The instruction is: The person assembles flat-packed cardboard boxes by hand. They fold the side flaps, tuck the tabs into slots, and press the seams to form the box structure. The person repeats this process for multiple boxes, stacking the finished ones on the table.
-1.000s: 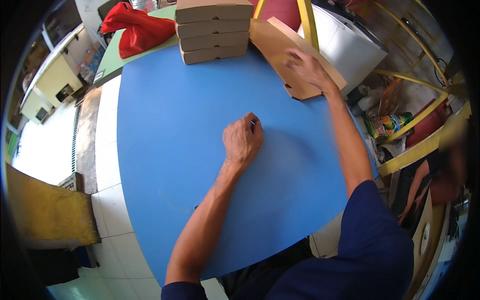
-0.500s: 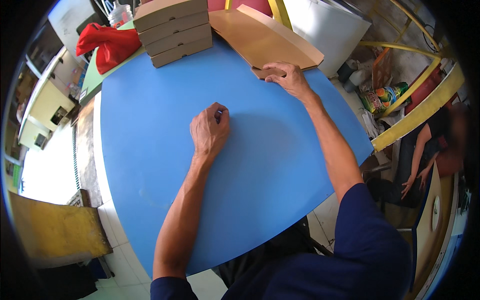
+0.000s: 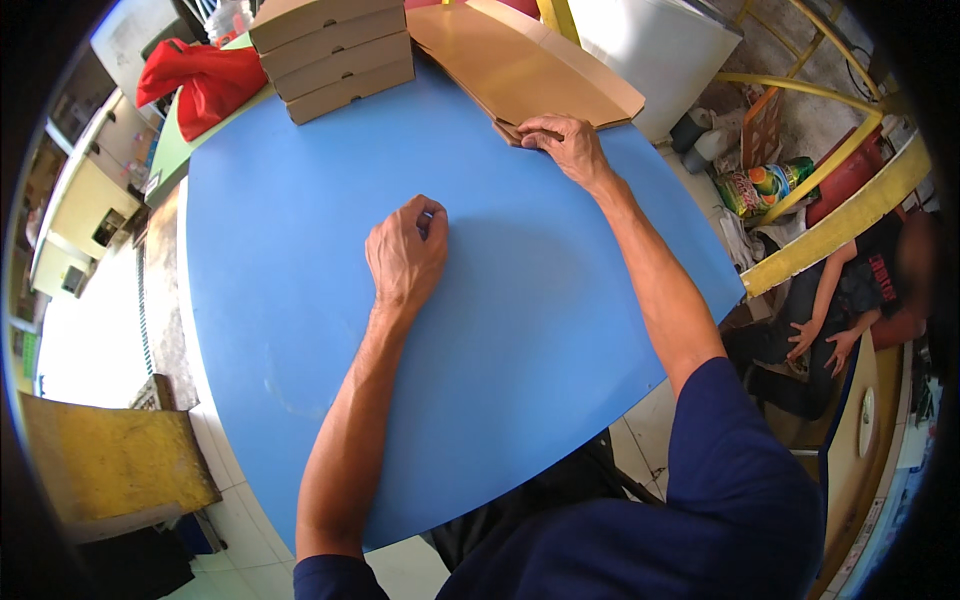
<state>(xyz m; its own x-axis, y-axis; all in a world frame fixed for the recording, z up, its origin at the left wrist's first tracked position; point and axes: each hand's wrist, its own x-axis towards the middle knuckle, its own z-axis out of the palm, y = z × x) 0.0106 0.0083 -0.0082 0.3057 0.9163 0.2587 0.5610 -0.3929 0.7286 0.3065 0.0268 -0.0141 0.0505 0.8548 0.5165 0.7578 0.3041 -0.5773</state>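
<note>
My right hand (image 3: 570, 152) reaches to the far side of the blue table (image 3: 300, 290). Its thumb and fingers pinch the near corner of the flat brown cardboard box blanks (image 3: 530, 68), which look like a thin stack with a raised flap edge. Over the middle of the table, my left hand (image 3: 407, 252) is curled into a loose fist. A small gap shows between its thumb and forefinger, with nothing seen in it. Beyond it, at the far left, rises a stack of folded cardboard boxes (image 3: 340, 65).
A red cloth bag (image 3: 215, 85) lies on a green surface left of the boxes. Behind the cardboard stands a white bin-like container (image 3: 650, 60). Yellow metal rails (image 3: 840, 215) run along the right side, where another person (image 3: 830, 310) sits with hands resting over the legs.
My right fingers have closed more tightly on the cardboard's near corner. My left hand stays curled in about the same place. The view has shifted slightly, and the seated person's hands have moved.
</note>
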